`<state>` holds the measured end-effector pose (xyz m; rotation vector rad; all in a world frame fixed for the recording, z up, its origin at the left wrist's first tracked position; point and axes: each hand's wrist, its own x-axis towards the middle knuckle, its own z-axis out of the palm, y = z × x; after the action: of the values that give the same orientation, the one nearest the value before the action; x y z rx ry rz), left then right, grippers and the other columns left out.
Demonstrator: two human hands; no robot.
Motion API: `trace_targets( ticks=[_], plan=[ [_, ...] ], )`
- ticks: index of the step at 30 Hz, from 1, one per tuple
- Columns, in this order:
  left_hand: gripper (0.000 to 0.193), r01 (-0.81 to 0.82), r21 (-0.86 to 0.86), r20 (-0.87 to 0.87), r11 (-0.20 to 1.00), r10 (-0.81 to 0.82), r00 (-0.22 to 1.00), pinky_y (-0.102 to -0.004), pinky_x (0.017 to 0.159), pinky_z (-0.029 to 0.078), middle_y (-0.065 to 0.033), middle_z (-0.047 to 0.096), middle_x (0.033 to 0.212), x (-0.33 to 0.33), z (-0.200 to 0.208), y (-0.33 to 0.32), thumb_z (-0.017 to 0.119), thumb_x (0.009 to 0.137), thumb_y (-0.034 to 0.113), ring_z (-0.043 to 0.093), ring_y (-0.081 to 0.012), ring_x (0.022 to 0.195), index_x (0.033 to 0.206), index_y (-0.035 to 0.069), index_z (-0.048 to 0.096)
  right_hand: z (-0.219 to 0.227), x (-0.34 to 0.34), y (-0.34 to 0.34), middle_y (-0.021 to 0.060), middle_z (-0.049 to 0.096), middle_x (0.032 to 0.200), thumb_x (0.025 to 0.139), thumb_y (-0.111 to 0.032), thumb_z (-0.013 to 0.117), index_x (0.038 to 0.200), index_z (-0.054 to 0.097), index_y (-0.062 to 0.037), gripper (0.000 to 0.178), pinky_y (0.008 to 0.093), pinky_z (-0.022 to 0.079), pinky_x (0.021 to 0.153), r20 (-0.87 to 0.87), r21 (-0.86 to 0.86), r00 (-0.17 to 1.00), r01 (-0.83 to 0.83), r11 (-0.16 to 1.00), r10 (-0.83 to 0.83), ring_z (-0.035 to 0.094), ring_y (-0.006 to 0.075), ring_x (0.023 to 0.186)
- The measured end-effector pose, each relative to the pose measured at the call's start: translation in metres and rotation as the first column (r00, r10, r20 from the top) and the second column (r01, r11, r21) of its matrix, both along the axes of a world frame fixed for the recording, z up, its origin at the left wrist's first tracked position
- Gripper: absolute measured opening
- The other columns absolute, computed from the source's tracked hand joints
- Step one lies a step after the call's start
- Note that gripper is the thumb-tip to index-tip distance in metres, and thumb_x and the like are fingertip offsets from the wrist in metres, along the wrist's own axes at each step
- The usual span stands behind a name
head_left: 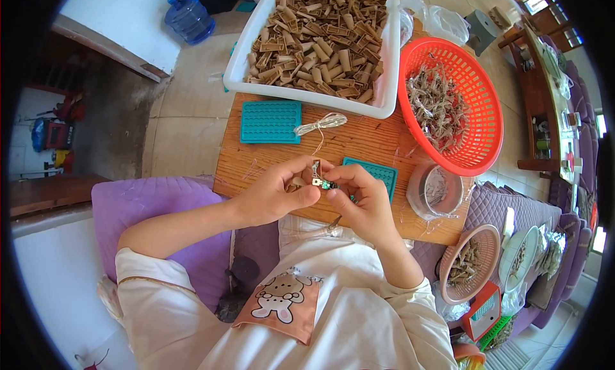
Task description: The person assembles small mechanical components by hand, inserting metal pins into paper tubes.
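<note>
My left hand (280, 192) and my right hand (362, 202) meet above the near part of the wooden table. Between their fingertips is a small green circuit board (327, 185) with a shiny metal part at one end. Both hands pinch it. A brownish bit shows among my left fingers, too small to name. From the coiled clear-white wire (325, 122) a thin strand runs down toward my hands; its end is hidden by the fingers. The coil lies against a teal ridged mat (270, 121). Partly behind my right hand lies a second teal mat (378, 173).
A white tub (307, 92) of brown plastic shells stands at the table's far side. To its right is a red basket (482, 114) of tangled wired parts. A clear round container (448, 194) sits near the right edge. A pink basket (492, 245) stands lower right.
</note>
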<state>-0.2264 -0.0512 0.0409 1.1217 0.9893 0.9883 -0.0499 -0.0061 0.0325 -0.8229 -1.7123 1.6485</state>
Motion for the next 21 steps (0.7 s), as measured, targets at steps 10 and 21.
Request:
trace_targets(
  ticks=[10,21],
  plan=[
    [0.023,-0.050,-0.139,0.040,0.989,0.056,0.998,-0.0168,0.056,0.034,0.0040,0.052,0.076,-0.008,0.005,0.003,0.064,0.078,0.023,0.041,-0.0005,0.064,0.087,0.004,0.056,0.005,-0.005,-0.010,0.0023,0.053,0.065,0.073,0.001,0.062,0.093,0.055,-0.0015,0.021,0.0197,0.034,0.043,-0.043,0.084,0.994,0.104,0.991,-0.101,0.040,0.0046,0.048],
    [0.020,-0.103,-0.108,0.020,0.989,0.106,0.994,-0.0175,0.051,0.032,0.0042,0.054,0.073,-0.006,0.010,0.001,0.067,0.076,0.021,0.038,0.0002,0.058,0.076,0.005,0.054,0.000,-0.005,-0.018,0.0065,0.055,0.085,0.077,0.003,0.057,0.089,0.054,0.0018,0.012,0.0181,0.040,0.053,-0.130,-0.047,0.958,0.253,0.966,-0.257,0.049,0.0058,0.065]
  ],
)
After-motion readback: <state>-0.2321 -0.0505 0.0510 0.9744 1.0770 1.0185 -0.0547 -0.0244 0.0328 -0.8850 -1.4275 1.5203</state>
